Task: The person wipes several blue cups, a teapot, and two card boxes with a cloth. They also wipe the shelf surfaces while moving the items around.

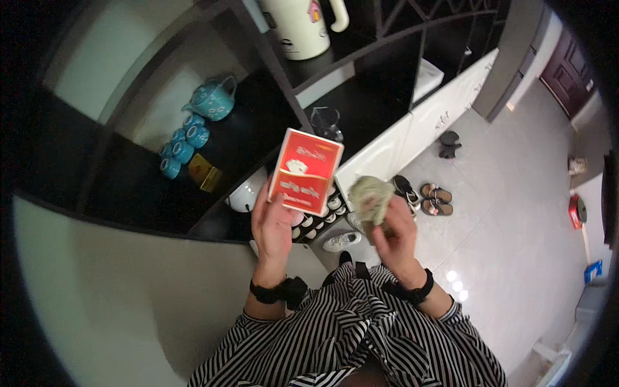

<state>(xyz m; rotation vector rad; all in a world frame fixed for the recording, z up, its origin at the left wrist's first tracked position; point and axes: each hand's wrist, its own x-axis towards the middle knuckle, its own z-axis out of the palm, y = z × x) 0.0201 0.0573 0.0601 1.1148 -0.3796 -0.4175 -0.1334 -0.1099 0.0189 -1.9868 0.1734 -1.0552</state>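
My left hand [273,232] grips the lower edge of a red playing-card box [307,171] with a white border, printed with fanned cards and writing. The box is tilted, its broad face towards me, in front of the dark shelf unit [251,116]. To the right of it, my right hand [399,234] is closed around a crumpled pale green cloth [370,196]. Motion blurs the cloth, and part of it is hidden behind my fingers. The two hands are apart.
On the shelves stand a blue teapot [213,101], several blue cups [183,151], a yellow box [204,171], a clear glass vessel [326,121] and a cream jug [304,34]. White cabinet doors [411,138] run rightwards. Sandals [436,198] and a white sneaker [342,241] lie on the tiled floor.
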